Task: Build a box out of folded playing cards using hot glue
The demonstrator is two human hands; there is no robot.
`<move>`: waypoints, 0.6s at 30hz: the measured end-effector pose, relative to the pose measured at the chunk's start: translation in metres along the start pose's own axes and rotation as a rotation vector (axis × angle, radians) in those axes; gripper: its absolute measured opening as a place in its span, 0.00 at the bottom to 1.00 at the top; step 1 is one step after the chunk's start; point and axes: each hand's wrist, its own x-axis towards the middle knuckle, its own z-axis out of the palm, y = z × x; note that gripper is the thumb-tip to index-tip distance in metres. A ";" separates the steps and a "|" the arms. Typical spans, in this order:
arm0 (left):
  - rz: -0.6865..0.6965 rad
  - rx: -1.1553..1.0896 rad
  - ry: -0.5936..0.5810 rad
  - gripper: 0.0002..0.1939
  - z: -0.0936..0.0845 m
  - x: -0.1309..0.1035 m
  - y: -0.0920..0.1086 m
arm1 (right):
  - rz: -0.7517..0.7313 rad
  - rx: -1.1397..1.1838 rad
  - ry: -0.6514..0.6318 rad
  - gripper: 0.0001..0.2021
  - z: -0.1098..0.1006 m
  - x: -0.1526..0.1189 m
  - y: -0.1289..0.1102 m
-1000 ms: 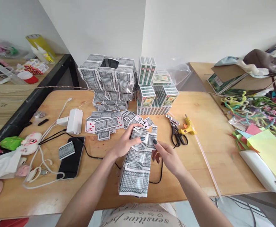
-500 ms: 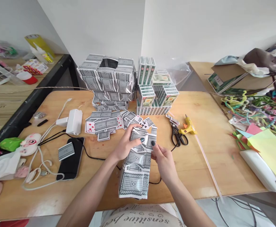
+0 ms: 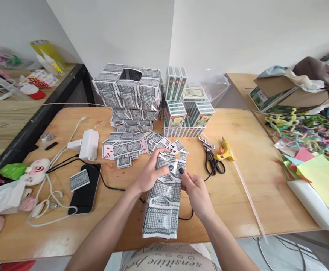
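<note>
A long block made of folded playing cards (image 3: 162, 210) reaches from the table's front edge up to both hands. My left hand (image 3: 155, 171) is closed around its far end, thumb lying on top and fingers over the far edge. At the right side of that end, my right hand (image 3: 194, 184) pinches a playing card (image 3: 182, 162) against the block with the thumb; its other fingers are partly hidden. Just beyond lie loose cards (image 3: 126, 146), some face up. A larger structure built of folded cards (image 3: 129, 90) with an opening on top stands at the back.
Stacked card boxes (image 3: 184, 131) stand at the back centre. Black scissors (image 3: 210, 163) and a yellow glue gun (image 3: 225, 150) with a long glue stick lie right of my hands. A phone (image 3: 82, 199) with a card on it, white cables and a charger (image 3: 89, 145) are on the left.
Almost nothing differs. My right thumb has shifted very slightly left on the card, and the whole view has moved a little.
</note>
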 end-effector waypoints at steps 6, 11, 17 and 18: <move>-0.006 -0.015 -0.038 0.22 -0.001 -0.001 0.002 | 0.029 -0.017 -0.009 0.20 0.000 0.001 -0.006; -0.019 -0.017 -0.072 0.20 -0.002 -0.001 0.004 | 0.022 -0.076 0.010 0.22 0.000 0.003 -0.007; -0.043 0.019 -0.027 0.21 0.001 0.003 0.002 | 0.012 -0.081 -0.052 0.22 -0.011 0.015 -0.006; -0.041 0.024 0.000 0.21 0.002 0.004 0.001 | 0.018 -0.048 -0.066 0.22 -0.014 0.019 -0.004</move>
